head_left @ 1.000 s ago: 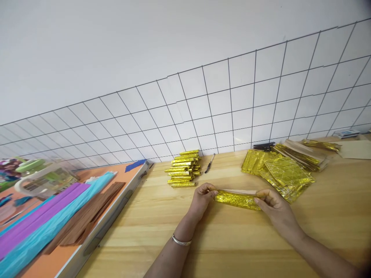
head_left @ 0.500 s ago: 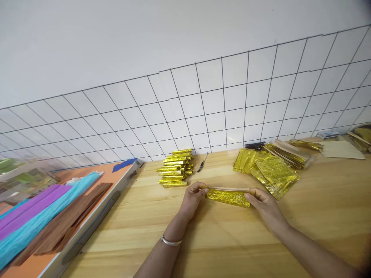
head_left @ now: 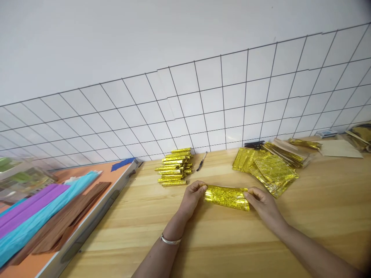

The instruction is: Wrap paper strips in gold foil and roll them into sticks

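A shiny, crinkled sheet of gold foil paper (head_left: 226, 197) is stretched between my two hands, just above the wooden table. My left hand (head_left: 194, 195) pinches its left end with thumb and fingers, a silver bangle on that wrist. At the right end, my right hand (head_left: 259, 199) has its thumb on the front and fingers behind. Beyond my left hand lies a stack of gold foil rolls (head_left: 174, 168). A pile of flat gold foil sheets (head_left: 274, 172) spreads out beyond my right hand.
A pen (head_left: 201, 162) lies by the rolls. At the left, an orange board (head_left: 114, 178) with a raised edge bears brown crepe paper (head_left: 66, 220), turquoise and purple strips, and a clear plastic box (head_left: 26, 179). A white paper sheet (head_left: 340, 148) lies far right, near the tiled wall.
The gold foil paper has tilted so that more of its shiny face shows and its pale top edge looks thinner. Both hands keep their hold at the ends.
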Action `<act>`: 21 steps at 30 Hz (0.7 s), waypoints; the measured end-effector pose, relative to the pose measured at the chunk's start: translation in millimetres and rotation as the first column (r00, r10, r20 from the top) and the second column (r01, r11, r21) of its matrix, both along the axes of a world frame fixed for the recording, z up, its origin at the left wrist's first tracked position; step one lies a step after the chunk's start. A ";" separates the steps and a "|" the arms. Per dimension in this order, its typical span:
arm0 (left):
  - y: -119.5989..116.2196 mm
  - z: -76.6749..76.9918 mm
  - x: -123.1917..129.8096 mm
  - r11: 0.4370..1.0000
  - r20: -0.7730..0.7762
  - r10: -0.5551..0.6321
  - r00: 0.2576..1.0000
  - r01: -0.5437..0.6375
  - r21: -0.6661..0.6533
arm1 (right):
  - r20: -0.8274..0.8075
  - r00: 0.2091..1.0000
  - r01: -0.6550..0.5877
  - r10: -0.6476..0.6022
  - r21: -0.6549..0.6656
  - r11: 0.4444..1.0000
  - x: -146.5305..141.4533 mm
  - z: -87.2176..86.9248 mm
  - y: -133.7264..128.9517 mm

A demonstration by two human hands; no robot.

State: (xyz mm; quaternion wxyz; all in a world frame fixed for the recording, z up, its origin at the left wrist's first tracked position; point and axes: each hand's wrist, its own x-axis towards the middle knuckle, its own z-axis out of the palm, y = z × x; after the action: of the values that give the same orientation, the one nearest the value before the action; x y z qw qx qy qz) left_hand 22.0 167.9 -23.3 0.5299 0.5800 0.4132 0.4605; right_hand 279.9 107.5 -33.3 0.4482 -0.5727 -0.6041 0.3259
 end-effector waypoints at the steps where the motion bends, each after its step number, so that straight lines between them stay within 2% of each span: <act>1: 0.3 -0.6 0.2 1.000 -0.032 -0.004 0.999 0.004 -0.004 | 0.087 0.996 0.010 -0.011 0.007 1.000 1.2 -1.3 1.3; 3: 1.4 -3.5 0.6 1.000 -0.145 -0.005 0.989 0.004 -0.005 | 0.274 0.961 0.014 -0.026 0.045 0.999 3.5 -3.9 4.1; 5: 2.3 -7.2 1.3 0.999 -0.343 0.023 0.939 -0.012 0.034 | 0.448 0.893 -0.012 -0.033 0.096 0.995 5.4 -5.8 6.5; 7: 1.7 -9.6 2.6 0.992 -0.559 0.081 0.825 -0.013 0.124 | 0.576 0.817 -0.043 -0.040 0.129 0.991 6.7 -6.8 8.2; 9: -0.6 -9.1 4.8 0.975 -0.704 0.150 0.694 0.015 0.223 | 0.653 0.755 -0.054 -0.051 0.141 0.989 7.2 -7.1 9.1; 12: -6.4 -2.1 9.8 0.931 -0.825 0.248 0.508 0.109 0.347 | 0.712 0.699 -0.046 -0.065 0.136 0.990 7.3 -7.1 10.0; 14: -10.6 5.2 13.6 0.880 -0.860 0.336 0.383 0.198 0.432 | 0.734 0.676 -0.041 -0.071 0.134 0.990 7.1 -7.1 10.7; 16: -14.5 12.4 16.8 0.824 -0.869 0.356 0.344 0.322 0.465 | 0.746 0.661 -0.036 -0.079 0.136 0.990 7.0 -7.2 11.5; 19: -19.3 20.4 19.3 0.713 -0.910 0.208 0.359 0.581 0.392 | 0.754 0.652 -0.028 -0.079 0.128 0.991 7.2 -7.6 12.5; 21: -22.0 23.5 20.2 0.670 -0.926 0.114 0.360 0.661 0.340 | 0.756 0.651 -0.028 -0.068 0.114 0.993 7.8 -7.5 13.0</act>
State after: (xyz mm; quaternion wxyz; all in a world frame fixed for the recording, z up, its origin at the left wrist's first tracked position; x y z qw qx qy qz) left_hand 42.2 145.8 0.2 0.0464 0.9441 0.3157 0.0830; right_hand 287.7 120.5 -40.8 0.1908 -0.6364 -0.7472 0.0165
